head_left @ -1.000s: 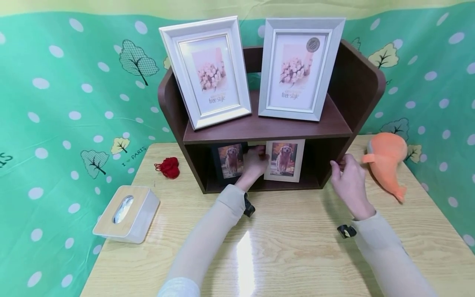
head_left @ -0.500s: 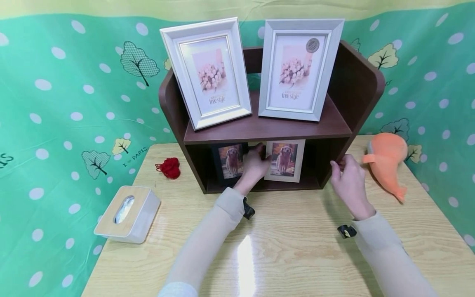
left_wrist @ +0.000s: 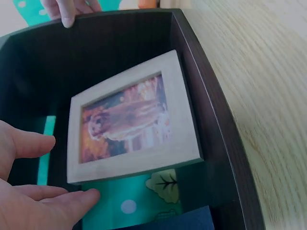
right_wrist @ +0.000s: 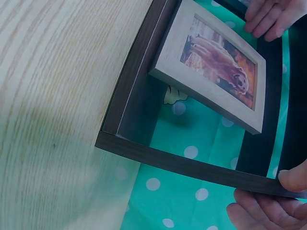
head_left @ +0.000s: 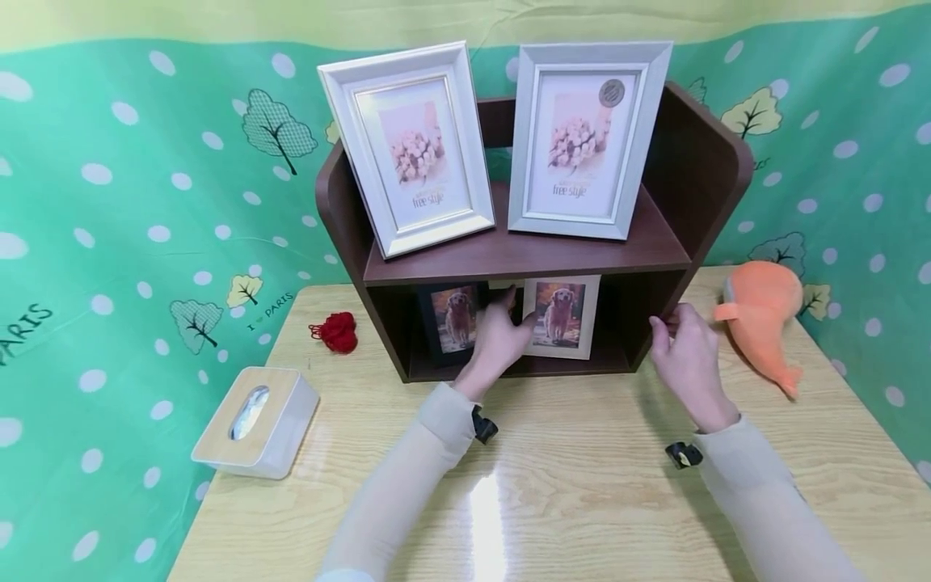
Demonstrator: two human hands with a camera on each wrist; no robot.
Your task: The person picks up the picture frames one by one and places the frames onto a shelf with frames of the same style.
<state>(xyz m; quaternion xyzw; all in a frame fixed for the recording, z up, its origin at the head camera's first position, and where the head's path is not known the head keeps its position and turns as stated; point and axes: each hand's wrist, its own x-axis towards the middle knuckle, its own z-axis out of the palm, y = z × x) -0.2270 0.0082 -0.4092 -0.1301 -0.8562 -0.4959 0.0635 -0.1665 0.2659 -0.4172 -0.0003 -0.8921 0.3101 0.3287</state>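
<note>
In the head view, a light wood-framed dog photo (head_left: 560, 317) stands in the lower compartment of a dark brown shelf (head_left: 527, 257). Left of it is a dark-framed dog photo (head_left: 454, 319), partly behind my left hand (head_left: 498, 339). That hand reaches between the two frames, thumb and fingers spread. In the left wrist view its fingers (left_wrist: 72, 206) are beside the pale frame (left_wrist: 184, 110), apart from it and holding nothing. My right hand (head_left: 687, 356) pinches the shelf's right side panel; the right wrist view shows its thumb (right_wrist: 295, 177) inside and fingers outside.
On the shelf top stand a white picture frame (head_left: 436, 226) and a silver-grey one (head_left: 567, 226). A tissue box (head_left: 284, 428) and red yarn (head_left: 338, 332) lie left on the wooden table (head_left: 582, 485). An orange plush toy (head_left: 760, 323) lies at right.
My left hand has eased slightly down and left from the pale frame's upper edge, its thumb and fingers spreading apart. The right hand stays on the shelf side. The head view has shifted slightly.
</note>
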